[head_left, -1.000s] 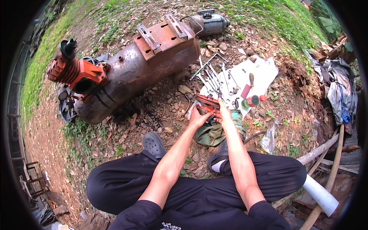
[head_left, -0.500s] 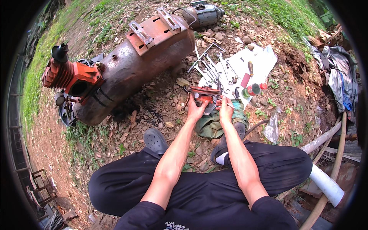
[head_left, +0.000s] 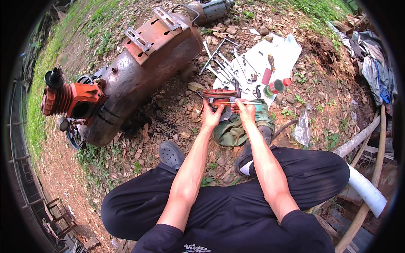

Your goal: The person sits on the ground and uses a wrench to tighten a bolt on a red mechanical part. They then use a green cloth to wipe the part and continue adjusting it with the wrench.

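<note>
My left hand (head_left: 211,114) is closed on the near left side of a red metal machine part (head_left: 219,93) with a round, wheel-like rim. Close by on its right, my right hand (head_left: 245,111) pinches a thin, rod-like tool (head_left: 255,103), which lies crosswise and points toward the part's lower body. Its exact kind is too small to make out. Beneath both hands lies a bunched green cloth (head_left: 230,131). Where the tool's tip meets the part is hard to see.
A white sheet (head_left: 291,52) beyond my hands holds several wrenches (head_left: 225,69), a screwdriver (head_left: 271,62) and a green bottle with a red cap (head_left: 276,87). To the left lies a rusty tank (head_left: 139,80) with an orange finned compressor head (head_left: 69,99). Pipes (head_left: 358,137) lie at right.
The view has shifted slightly, moving the tank leftward in the picture. My right hand has turned a little and come nearer the red part, with the thin tool now lying more level.
</note>
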